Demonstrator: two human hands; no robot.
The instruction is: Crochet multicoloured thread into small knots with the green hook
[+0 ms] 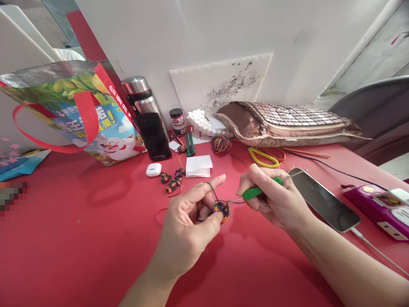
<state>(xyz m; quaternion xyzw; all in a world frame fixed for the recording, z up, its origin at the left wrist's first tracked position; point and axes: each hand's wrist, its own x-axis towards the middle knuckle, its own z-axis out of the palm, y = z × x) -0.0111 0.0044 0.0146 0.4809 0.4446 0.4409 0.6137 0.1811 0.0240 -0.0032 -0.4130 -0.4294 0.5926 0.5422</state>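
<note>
Between thumb and fingers, my left hand [188,230] pinches a small multicoloured crochet piece [221,209]. Dark yarn [213,191] runs up from it and loops over my raised left index finger. My right hand [271,194] is wrapped round the green handle of a crochet hook [255,192]; its thin metal shaft points left and its tip meets the piece. The exact stitch at the tip is too small to make out. Beyond my hands lie finished-looking crochet pieces [175,182] and a ball of variegated yarn [221,143].
Behind stand a shopping bag [111,128], a steel flask [150,100], a leaning black phone [155,136] and a small jar [177,121]. A white earbud case [154,169] and folded paper [198,165] lie nearer. At right are a charging phone [326,200], yellow-handled scissors [263,157] and a purple power strip [373,204].
</note>
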